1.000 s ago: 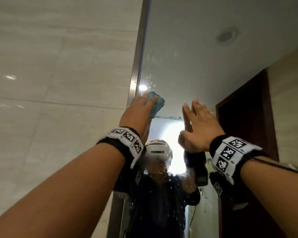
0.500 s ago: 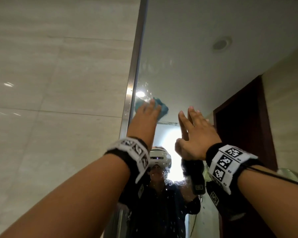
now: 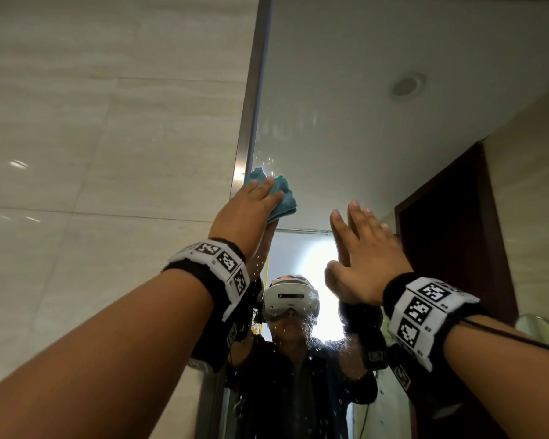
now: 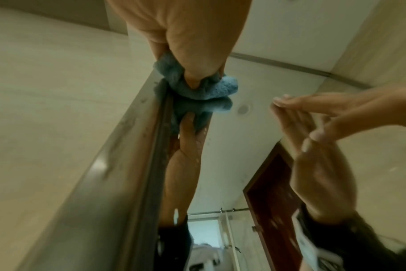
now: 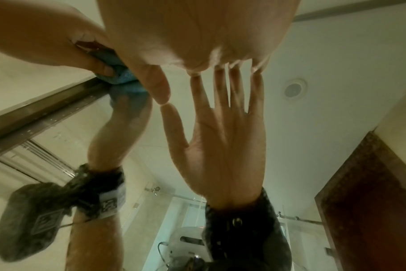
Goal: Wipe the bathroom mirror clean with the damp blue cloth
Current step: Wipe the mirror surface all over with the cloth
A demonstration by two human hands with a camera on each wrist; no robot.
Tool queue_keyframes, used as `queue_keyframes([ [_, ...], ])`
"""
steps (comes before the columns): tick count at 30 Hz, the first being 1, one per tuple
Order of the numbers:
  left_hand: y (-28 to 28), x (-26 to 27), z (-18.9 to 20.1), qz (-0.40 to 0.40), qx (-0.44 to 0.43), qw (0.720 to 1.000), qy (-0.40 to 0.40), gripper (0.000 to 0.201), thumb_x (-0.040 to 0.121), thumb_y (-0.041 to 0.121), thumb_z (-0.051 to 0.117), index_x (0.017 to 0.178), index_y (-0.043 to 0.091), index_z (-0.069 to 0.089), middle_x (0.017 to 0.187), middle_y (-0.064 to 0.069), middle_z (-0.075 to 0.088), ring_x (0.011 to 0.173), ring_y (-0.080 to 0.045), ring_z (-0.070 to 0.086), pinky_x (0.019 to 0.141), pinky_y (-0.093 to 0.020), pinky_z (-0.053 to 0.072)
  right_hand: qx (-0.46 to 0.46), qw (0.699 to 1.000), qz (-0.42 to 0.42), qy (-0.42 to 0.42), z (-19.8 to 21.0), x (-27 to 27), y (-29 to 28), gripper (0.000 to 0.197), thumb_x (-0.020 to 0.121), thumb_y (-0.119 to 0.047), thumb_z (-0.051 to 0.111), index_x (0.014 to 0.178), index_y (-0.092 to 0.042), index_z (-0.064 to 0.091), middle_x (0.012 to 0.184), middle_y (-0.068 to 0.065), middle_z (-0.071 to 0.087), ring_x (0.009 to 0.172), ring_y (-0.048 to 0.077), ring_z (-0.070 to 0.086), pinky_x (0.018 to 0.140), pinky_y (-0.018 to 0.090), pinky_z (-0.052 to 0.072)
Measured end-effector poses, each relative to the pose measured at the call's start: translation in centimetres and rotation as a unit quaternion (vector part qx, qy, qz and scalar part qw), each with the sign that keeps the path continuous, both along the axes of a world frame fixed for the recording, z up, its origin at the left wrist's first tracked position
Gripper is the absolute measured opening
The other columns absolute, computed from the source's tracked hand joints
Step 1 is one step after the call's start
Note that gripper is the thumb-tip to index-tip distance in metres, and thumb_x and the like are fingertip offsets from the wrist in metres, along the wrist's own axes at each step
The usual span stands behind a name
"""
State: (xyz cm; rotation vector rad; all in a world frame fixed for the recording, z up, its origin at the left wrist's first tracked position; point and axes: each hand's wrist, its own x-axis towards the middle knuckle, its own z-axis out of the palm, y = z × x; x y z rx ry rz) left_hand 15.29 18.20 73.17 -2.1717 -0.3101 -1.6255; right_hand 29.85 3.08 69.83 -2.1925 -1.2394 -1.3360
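The damp blue cloth (image 3: 284, 198) is bunched against the mirror (image 3: 362, 106), right beside its metal left frame (image 3: 251, 106). My left hand (image 3: 260, 198) grips the cloth, fingers laid over it and thumb dug in underneath; the left wrist view shows the cloth (image 4: 211, 89) and its reflection meeting at the glass. My right hand (image 3: 352, 223) is spread, and in the right wrist view its fingertips (image 5: 195, 73) touch the glass to the right of the cloth (image 5: 125, 77). It holds nothing.
A beige tiled wall (image 3: 92, 153) lies left of the frame. Water droplets (image 3: 267, 160) speckle the glass above the cloth and lower down. The mirror reflects a dark wooden door (image 3: 450, 232), a ceiling light (image 3: 406, 87) and the person wearing the cameras.
My left hand has slid the cloth leftward until it reaches the mirror's frame. The right hand has stayed flat on the glass.
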Motion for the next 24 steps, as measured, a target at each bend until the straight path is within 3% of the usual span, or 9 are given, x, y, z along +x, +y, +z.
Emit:
queue_keyframes([
  [2, -0.1, 0.1, -1.8, -0.018, -0.019, 1.0, -0.009, 0.045, 0.099, 0.014, 0.04, 0.144, 0.017, 0.036, 0.156, -0.004, 0.017, 0.144, -0.026, 0.014, 0.115, -0.031, 0.011, 0.004, 1.0, 0.002, -0.002, 0.0, 0.0, 0.1, 0.081, 0.089, -0.05, 0.037, 0.146, -0.03, -0.018, 0.152, 0.003, -0.027, 0.141, 0.021, -0.021, 0.115, 0.041, -0.006],
  [6, -0.7, -0.5, -5.3, 0.0, -0.015, 1.0, 0.014, 0.049, 0.101, 0.017, 0.033, 0.149, 0.021, 0.023, 0.158, 0.0, 0.004, 0.145, -0.021, 0.004, 0.112, -0.022, -0.004, 0.003, 1.0, 0.001, 0.003, -0.1, -0.3, 0.1, 0.082, 0.089, -0.049, 0.038, 0.146, -0.03, -0.017, 0.153, 0.004, -0.027, 0.141, 0.022, -0.02, 0.115, 0.041, -0.005],
  [10, -0.1, -1.7, -3.1, 0.084, 0.007, 0.994, 0.063, 0.054, 0.099, 0.016, 0.039, 0.149, 0.026, 0.02, 0.159, 0.002, 0.004, 0.145, -0.019, 0.008, 0.114, -0.028, 0.014, 0.001, 1.0, 0.001, 0.008, -0.1, -0.4, 0.0, 0.082, 0.089, -0.048, 0.038, 0.146, -0.03, -0.017, 0.153, 0.004, -0.026, 0.141, 0.022, -0.02, 0.116, 0.041, -0.005],
  [12, -0.3, -1.7, -0.9, 0.073, 0.007, 0.997, 0.038, 0.051, 0.099, 0.017, 0.043, 0.146, 0.027, 0.027, 0.158, 0.001, 0.011, 0.143, -0.019, 0.013, 0.112, -0.03, 0.02, 0.0, 1.0, -0.002, 0.005, 0.0, -0.3, 0.0, 0.082, 0.089, -0.049, 0.037, 0.146, -0.03, -0.018, 0.152, 0.004, -0.027, 0.141, 0.022, -0.02, 0.116, 0.041, -0.005],
  [16, -0.6, 0.0, 1.5, -0.022, -0.031, 0.998, -0.04, 0.043, 0.097, 0.013, 0.046, 0.14, 0.019, 0.043, 0.155, -0.004, 0.021, 0.143, -0.024, 0.017, 0.113, -0.028, 0.011, -0.004, 1.0, -0.004, -0.001, 0.0, -0.1, -0.1, 0.081, 0.089, -0.05, 0.037, 0.146, -0.03, -0.018, 0.152, 0.004, -0.027, 0.141, 0.022, -0.02, 0.116, 0.042, -0.004],
  [18, -0.5, 1.3, 0.5, -0.024, -0.037, 0.997, -0.06, 0.046, 0.097, 0.012, 0.047, 0.142, 0.018, 0.039, 0.156, -0.006, 0.018, 0.144, -0.025, 0.013, 0.115, -0.029, 0.005, -0.003, 1.0, -0.005, -0.006, 0.0, -0.1, -0.1, 0.081, 0.089, -0.051, 0.037, 0.146, -0.03, -0.018, 0.153, 0.004, -0.027, 0.141, 0.022, -0.019, 0.116, 0.042, -0.004],
  [21, -0.8, 2.2, -3.1, 0.003, 0.023, 1.0, -0.018, 0.053, 0.098, 0.013, 0.045, 0.147, 0.021, 0.027, 0.158, -0.003, 0.009, 0.145, -0.022, 0.007, 0.111, -0.024, -0.006, 0.007, 1.0, -0.002, -0.008, -0.1, -0.2, 0.1, 0.082, 0.088, -0.051, 0.038, 0.146, -0.03, -0.017, 0.153, 0.004, -0.025, 0.142, 0.022, -0.019, 0.115, 0.041, -0.004],
  [22, -0.7, 1.8, -3.1, -0.006, 0.028, 0.999, -0.016, 0.052, 0.098, 0.012, 0.045, 0.146, 0.021, 0.029, 0.157, -0.004, 0.014, 0.144, -0.023, 0.012, 0.114, -0.027, 0.0, 0.01, 1.0, -0.001, -0.01, -0.1, -0.2, 0.2, 0.083, 0.088, -0.051, 0.038, 0.146, -0.03, -0.017, 0.153, 0.004, -0.025, 0.142, 0.022, -0.019, 0.115, 0.041, -0.004],
  [24, -0.4, 0.1, -0.1, -0.032, -0.025, 0.999, -0.027, 0.045, 0.097, 0.01, 0.046, 0.141, 0.017, 0.039, 0.15, -0.009, 0.033, 0.136, -0.027, 0.032, 0.112, -0.038, 0.027, 0.011, 1.0, 0.0, -0.009, -0.1, -0.2, 0.4, 0.083, 0.088, -0.051, 0.038, 0.146, -0.031, -0.018, 0.153, 0.004, -0.026, 0.141, 0.022, -0.02, 0.115, 0.042, -0.005],
])
